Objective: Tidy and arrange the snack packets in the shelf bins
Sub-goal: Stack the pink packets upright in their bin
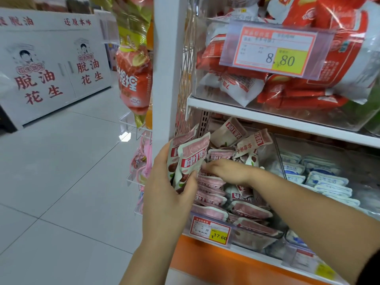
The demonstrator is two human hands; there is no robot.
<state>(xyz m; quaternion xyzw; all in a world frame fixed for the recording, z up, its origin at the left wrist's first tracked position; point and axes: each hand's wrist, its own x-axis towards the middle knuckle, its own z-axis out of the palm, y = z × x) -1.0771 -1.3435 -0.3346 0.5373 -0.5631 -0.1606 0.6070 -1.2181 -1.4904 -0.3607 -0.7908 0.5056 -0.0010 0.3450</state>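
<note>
Shop aisle: price tags (269,50) on stocked shelf bins (257,241).

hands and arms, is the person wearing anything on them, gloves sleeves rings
No gloves: the left hand and right hand are bare, as are both forearms. No ring or watch shows. A dark sleeve edge appears near the right elbow.

Two pink-and-white snack packets (192,159) stand upright, fanned together in the left hand (170,194) at the left end of the clear bin (257,244). More packets (249,209) lie flat and overlapping inside, with several tumbled at the back.
</note>
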